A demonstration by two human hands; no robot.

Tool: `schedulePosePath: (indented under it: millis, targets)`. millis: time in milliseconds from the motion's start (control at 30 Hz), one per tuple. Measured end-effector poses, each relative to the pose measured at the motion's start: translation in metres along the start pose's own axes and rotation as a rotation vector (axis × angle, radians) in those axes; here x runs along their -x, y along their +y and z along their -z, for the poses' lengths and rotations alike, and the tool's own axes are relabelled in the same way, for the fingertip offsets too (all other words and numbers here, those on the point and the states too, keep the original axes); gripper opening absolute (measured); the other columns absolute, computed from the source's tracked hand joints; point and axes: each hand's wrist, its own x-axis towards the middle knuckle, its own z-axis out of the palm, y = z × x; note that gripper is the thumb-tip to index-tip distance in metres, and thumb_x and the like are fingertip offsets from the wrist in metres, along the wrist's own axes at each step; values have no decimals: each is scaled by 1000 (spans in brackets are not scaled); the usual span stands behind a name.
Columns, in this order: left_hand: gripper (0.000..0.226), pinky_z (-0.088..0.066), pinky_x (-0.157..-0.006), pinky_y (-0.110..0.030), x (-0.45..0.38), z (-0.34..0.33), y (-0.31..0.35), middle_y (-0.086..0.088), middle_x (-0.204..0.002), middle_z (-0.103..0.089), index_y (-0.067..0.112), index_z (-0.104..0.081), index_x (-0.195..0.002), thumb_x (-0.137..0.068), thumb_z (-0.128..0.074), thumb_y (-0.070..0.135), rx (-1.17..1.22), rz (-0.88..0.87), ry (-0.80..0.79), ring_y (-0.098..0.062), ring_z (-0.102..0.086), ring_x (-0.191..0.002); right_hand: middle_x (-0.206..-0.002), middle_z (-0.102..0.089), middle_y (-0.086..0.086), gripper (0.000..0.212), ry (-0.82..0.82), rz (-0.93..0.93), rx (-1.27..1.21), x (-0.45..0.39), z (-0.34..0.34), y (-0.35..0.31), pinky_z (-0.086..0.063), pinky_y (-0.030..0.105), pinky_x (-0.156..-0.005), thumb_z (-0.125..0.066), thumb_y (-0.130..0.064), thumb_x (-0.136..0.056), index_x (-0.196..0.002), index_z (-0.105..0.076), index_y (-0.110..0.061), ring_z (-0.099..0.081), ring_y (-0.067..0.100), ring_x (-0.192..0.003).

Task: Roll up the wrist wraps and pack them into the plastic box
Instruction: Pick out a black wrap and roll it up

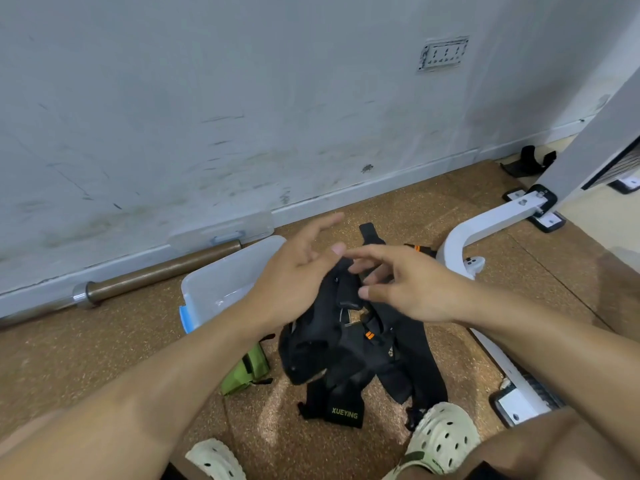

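Note:
A heap of black wrist wraps (349, 355) with orange tabs lies on the cork floor between my feet; one bears the word XUEYING. My left hand (298, 275) holds the upper end of one black wrap (341, 289) lifted off the heap, with the thumb pressed on the fabric and the index finger stretched out. My right hand (405, 285) hovers at the same end, its fingers spread and relaxed, the tips touching the fabric. A green wrap (246, 372) lies left of the heap. The clear plastic box (221, 282) with a blue latch stands open behind my left hand.
The box's clear lid (221, 232) leans on the grey wall. A barbell (156, 271) lies along the skirting. A white bench frame (460, 237) curves at the right. My pale clogs (443, 438) stand near the bottom edge.

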Motion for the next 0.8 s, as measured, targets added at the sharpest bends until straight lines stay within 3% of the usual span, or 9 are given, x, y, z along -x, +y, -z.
schedulePosePath:
  millis: [67, 100, 200, 333, 433, 567, 633, 733, 800]
  targets:
    - [39, -33, -49, -14, 2, -1, 4, 15, -41, -44, 40, -49, -142, -107, -49, 24, 58, -32, -113, 0, -40, -38, -139, -59, -14, 58, -133, -3, -28, -2, -3, 2, -49, 40, -108, -76, -21, -92, -129, -52, -59, -61, 8, -120]
    - [39, -33, -49, -15, 2, 0, 4, 13, -43, -46, 39, -51, -141, -107, -50, 22, 89, -44, -140, -1, -40, -39, -139, -61, -13, 51, -197, 7, -57, -2, -4, 3, -46, 41, -111, -77, -22, -92, -127, -57, -55, -59, 10, -125]
    - [37, -34, -46, -18, -1, 4, 3, 6, -47, -52, 40, -55, -138, -105, -55, 24, 130, -29, -141, -9, -43, -40, -116, -73, 7, 17, -293, 35, -140, 2, 5, 3, -48, 44, -111, -76, -18, -93, -107, -71, -11, -68, 23, -114]
    - [41, -37, -44, -13, -6, 8, 4, 6, -47, -60, 36, -54, -137, -100, -64, 22, 80, 2, -67, -4, -50, -39, -115, -69, 32, 36, -439, -48, -252, 5, 34, 1, -50, 51, -104, -80, -21, -88, -109, -65, 4, -70, 38, -106]
    - [38, -42, -50, -13, -13, 13, 1, -8, -66, -73, 38, -55, -135, -99, -65, 35, 37, 29, 42, -8, -60, -50, -120, -72, 26, 41, -570, -111, -157, 7, 54, 6, -48, 56, -110, -79, -25, -90, -118, -69, 4, -68, 42, -116]
    - [49, -46, -85, -19, -20, 12, -22, 7, -98, -72, 36, -44, -147, -100, -60, 41, -160, 53, 126, 3, -65, -87, -115, -75, 21, 39, -449, -205, -203, 10, 62, 12, -54, 54, -102, -80, -25, -87, -115, -74, 0, -72, 41, -110]
    - [44, -45, -103, -28, -18, 5, -28, 18, -112, -67, 36, -51, -143, -100, -61, 37, -199, -1, 105, 9, -59, -104, -115, -75, 22, 47, -360, -224, -278, 7, 57, 13, -56, 53, -100, -81, -29, -82, -119, -72, 0, -71, 43, -110]
    - [30, -40, -106, -21, -12, -6, -20, 23, -125, -64, 38, -65, -128, -99, -61, 29, -182, -74, 16, 13, -53, -117, -119, -74, 22, 48, -312, -242, -391, 2, 46, 13, -55, 50, -101, -81, -27, -83, -123, -71, -2, -70, 41, -113]
    - [44, -39, -108, -21, -9, -9, -17, 21, -129, -62, 37, -65, -127, -91, -60, 13, -193, -164, -52, 7, -52, -123, -120, -74, 20, 37, -266, -239, -486, -1, 42, 13, -57, 44, -98, -76, -20, -89, -122, -72, -4, -72, 36, -111]
